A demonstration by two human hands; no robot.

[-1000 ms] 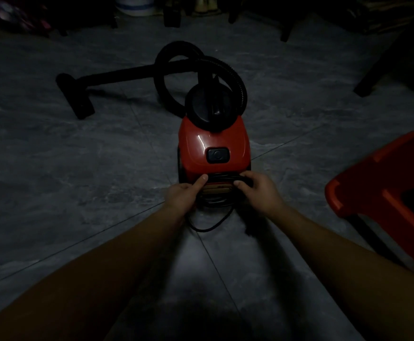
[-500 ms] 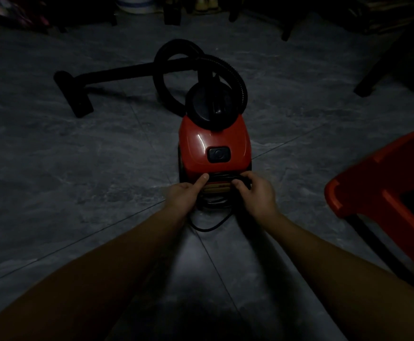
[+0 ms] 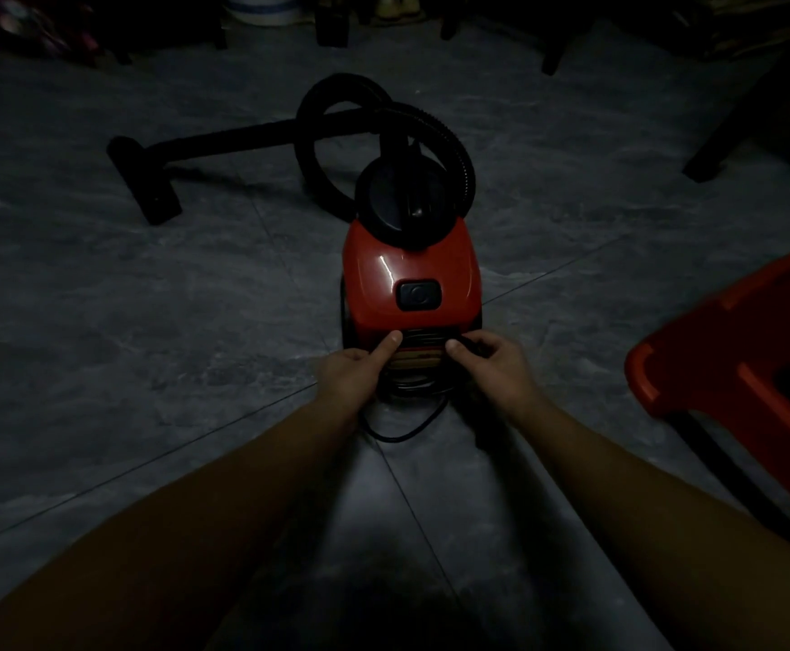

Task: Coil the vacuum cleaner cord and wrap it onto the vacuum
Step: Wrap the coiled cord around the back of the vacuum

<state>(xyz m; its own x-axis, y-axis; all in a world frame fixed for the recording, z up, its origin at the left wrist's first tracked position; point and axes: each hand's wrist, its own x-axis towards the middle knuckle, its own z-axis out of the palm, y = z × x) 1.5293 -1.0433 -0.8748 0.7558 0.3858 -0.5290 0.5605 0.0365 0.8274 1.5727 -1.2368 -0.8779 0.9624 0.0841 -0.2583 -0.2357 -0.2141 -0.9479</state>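
Note:
A red canister vacuum (image 3: 407,279) stands on the dim grey floor, its black hose (image 3: 435,129) looped behind it. The black cord (image 3: 407,429) is wound around the vacuum's near end, with one loose loop lying on the floor. My left hand (image 3: 353,373) is curled at the left of that end, its thumb pressing the cord against the body. My right hand (image 3: 496,364) pinches the cord at the right corner. The wound turns below my hands are mostly in shadow.
The black wand and floor nozzle (image 3: 144,180) lie to the far left of the vacuum. A red plastic chair (image 3: 731,368) stands close at the right. Dark furniture legs (image 3: 731,148) and a pale bucket (image 3: 261,11) line the back.
My right hand has shifted slightly left along the vacuum's near end with the cord. My left hand and the vacuum have stayed in place.

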